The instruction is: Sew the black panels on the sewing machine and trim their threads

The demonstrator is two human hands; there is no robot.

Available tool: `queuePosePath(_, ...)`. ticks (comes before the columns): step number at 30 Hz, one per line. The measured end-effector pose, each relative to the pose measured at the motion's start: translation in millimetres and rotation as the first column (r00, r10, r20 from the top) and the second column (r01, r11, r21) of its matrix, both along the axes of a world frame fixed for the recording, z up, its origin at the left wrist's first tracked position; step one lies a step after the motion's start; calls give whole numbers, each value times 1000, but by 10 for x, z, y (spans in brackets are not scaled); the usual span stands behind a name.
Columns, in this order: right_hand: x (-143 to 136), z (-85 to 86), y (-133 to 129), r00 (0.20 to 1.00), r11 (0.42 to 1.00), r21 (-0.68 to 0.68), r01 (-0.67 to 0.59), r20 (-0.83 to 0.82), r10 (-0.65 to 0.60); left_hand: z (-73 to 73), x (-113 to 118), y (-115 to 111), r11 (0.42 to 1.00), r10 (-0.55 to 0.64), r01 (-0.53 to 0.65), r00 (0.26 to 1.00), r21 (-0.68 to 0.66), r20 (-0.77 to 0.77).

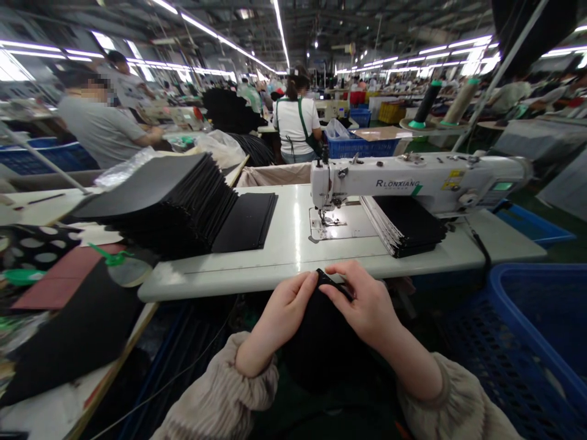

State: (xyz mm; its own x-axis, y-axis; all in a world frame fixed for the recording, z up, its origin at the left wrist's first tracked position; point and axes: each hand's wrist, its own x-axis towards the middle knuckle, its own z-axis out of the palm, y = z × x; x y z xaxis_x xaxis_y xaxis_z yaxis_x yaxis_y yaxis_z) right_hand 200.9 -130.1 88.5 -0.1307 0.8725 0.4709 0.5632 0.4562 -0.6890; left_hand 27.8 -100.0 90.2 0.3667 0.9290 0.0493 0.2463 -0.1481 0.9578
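Nearside of the sewing machine (389, 172), hold flat the black piece (320, 333) pinched by fingers of left hand (287, 302); cannot tell if clamped by right hand (370, 302).

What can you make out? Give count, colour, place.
held piece: one, black, between hands
near table: one, pale, ahead
near sewing machine: one, white, table's right
stacks: three, black, two table left, one under machine arm
thread cones: two, black and beige, behind machine
sheets: two, reddish and black, left
dotted cloth: one, black and white, left
baskets: several, mostly blue, right and behind
ceiling lights: many, white, overhead
co-workers: many, mixed clothing, beyond table
sleeves: two, beige, below
left hand: one, bare, pinching piece
right hand: one, bare, touching piece
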Motion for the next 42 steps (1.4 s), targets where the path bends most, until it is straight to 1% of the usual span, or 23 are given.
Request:
queuePosePath(2,1,-3,25,1000,999,35,-4,10,3,13,4,-8,1000,-13,13,1000,19,-15)
queuePosePath(3,22,-4,42,999,998,43,35,1,-35,18,0,-12,1000,-12,12,1000,17,-23)
queuePosePath(6,122,9,80,973,973,36,227,-41,-225,24,-25,-20,1000,10,-10,999,6,-36)
queuePosePath(7,147,20,81,967,967,27,254,-42,-253,24,-32,-21,1000,20,-19,999,14,-41)
queuePosePath(8,159,32,77,968,968,15,249,-37,-249,22,-37,-23,999,25,-23,998,30,-52)
queuePosePath(12,88,65,28,992,992,-44,121,-22,-122,28,-25,-36,992,18,-2,991,123,-130)
queuePosePath(15,23,60,27,997,997,-32,75,25,-74,57,0,-54,982,2,36,979,184,-202)
queuePosePath(17,25,56,50,994,996,-7,85,73,-85,84,9,-63,975,-10,63,970,211,-243)
queuePosePath(21,97,79,66,978,981,15,194,80,-195,119,4,-62,970,-6,73,961,232,-277)
queuePosePath(22,112,88,55,979,982,6,191,76,-191,120,1,-60,969,-1,71,959,238,-283)
queuePosePath(26,120,108,-13,990,996,-13,92,109,-90,106,10,-49,955,5,91,948,284,-320)
queuePosePath(28,102,106,-34,984,996,5,93,155,-92,99,29,-44,943,-2,118,937,311,-348)
queuePosePath(30,82,102,-35,966,992,31,122,226,-126,97,52,-35,931,-17,154,925,332,-380)
queuePosePath(33,77,100,0,914,983,84,165,361,-184,106,81,-13,916,-40,195,914,350,-405)
queuePosePath(36,157,108,64,868,967,133,218,428,-254,133,88,17,919,-37,185,919,347,-392)
queuePosePath(38,253,122,106,845,935,169,313,399,-355,155,83,35,926,-29,169,924,337,-381)
queuePosePath(40,336,141,128,834,896,180,406,329,-444,169,81,46,930,-36,166,929,327,-368)
queuePosePath(41,358,152,130,848,893,160,420,283,-449,171,83,49,931,-44,168,932,323,-359)
queuePosePath(42,363,159,126,876,907,118,405,233,-421,169,88,52,931,-51,172,935,322,-350)
